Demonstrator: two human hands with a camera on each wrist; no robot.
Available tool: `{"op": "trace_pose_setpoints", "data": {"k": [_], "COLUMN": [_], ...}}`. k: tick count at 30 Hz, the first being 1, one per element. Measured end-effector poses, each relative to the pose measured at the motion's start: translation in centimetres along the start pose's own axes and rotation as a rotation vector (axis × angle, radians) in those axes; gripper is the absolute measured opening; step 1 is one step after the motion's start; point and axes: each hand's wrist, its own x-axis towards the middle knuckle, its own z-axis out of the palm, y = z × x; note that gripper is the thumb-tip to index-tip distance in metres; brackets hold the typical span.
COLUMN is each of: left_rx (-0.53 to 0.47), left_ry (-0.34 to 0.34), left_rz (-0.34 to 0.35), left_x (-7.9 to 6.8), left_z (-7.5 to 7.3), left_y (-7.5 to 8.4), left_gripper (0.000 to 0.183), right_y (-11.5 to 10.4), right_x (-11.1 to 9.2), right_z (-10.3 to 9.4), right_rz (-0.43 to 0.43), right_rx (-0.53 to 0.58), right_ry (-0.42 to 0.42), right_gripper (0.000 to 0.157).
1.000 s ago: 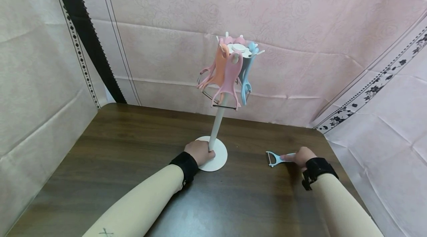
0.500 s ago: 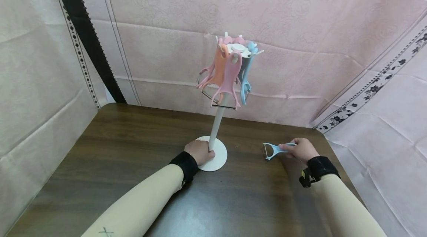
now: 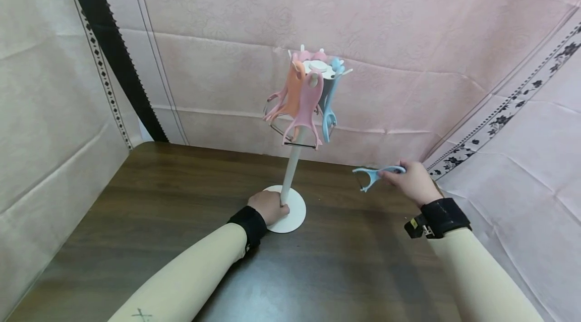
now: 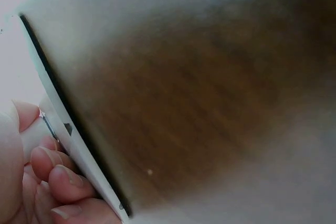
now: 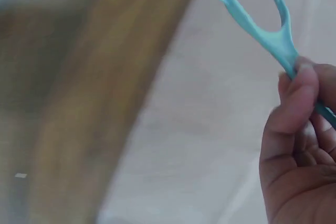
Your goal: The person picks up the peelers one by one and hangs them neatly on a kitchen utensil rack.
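My left hand [image 3: 268, 207] grips the lower pole of a white rack stand [image 3: 292, 167], just above its round base [image 3: 297, 215]. In the left wrist view its curled fingers [image 4: 69, 184] lie by the base's edge. Off the table to the right, my right hand [image 3: 415, 182] pinches a light blue Y-shaped peeler [image 3: 374, 176] by its handle, with thumb and fingers [image 5: 299, 100] on it. The peeler's blade end points left, toward the stand. From the stand's top hooks hang a pink peeler [image 3: 310, 103], an orange peeler [image 3: 294, 91], a blue peeler [image 3: 329, 113] and others partly hidden.
The brown wooden table [image 3: 172, 201] has its back edge near a pale pink cloth backdrop [image 3: 218, 75]. White cloth hangs at both sides, with a black toothed strip [image 3: 120, 55] at the left.
My right hand has lifted the blue peeler off the table and carried it up and away toward the back edge. The left hand keeps its grip on the stand.
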Motion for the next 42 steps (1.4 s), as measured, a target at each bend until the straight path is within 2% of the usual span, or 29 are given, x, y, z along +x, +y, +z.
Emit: {"op": "trace_pose_setpoints", "data": {"k": [4, 9, 14, 21, 28, 32, 36, 39, 42], "left_rx": [-0.016, -0.022, -0.02, -0.012, -0.015, -0.016, -0.021, -0.026, -0.028], "left_ry": [-0.007, -0.012, -0.009, -0.019, -0.009, -0.002, 0.006, 0.011, 0.012], "left_rz": [-0.006, -0.017, -0.018, -0.023, -0.002, 0.011, 0.016, 0.02, 0.02], "left_x": [-0.1, -0.1, -0.3, 0.3, 0.4, 0.3, 0.3, 0.4, 0.4], "left_z": [-0.1, -0.2, -0.3, 0.3, 0.5, 0.4, 0.5, 0.6, 0.6], "left_y": [-0.2, -0.4, -0.4, -0.8, -0.7, -0.5, -0.5, -0.6, -0.7], "left_gripper": [0.023, 0.023, 0.023, 0.024, 0.024, 0.023, 0.023, 0.023, 0.023], "right_y": [-4.2, -9.2, -12.2, -14.1, -15.1, -15.3, -15.5, -15.7, -15.9], "right_x": [-0.2, -1.0, -1.5, -1.9, -1.9, -2.0, -2.0, -2.0, -1.9], "right_z": [-1.9, -4.4, -6.1, -6.6, -6.2, -6.1, -5.9, -5.8, -5.6], "right_rz": [-0.111, -0.196, -0.228, -0.253, -0.31, -0.327, -0.329, -0.34, -0.358], "right_rx": [-0.065, -0.051, -0.039, 0.01, 0.149, 0.131, 0.102, 0.114, 0.135], "right_ry": [0.08, 0.097, 0.107, 0.196, 0.244, 0.255, 0.268, 0.273, 0.28], "right_gripper": [0.023, 0.017, 0.015, 0.028, 0.021, 0.021, 0.03, 0.036, 0.035]}}
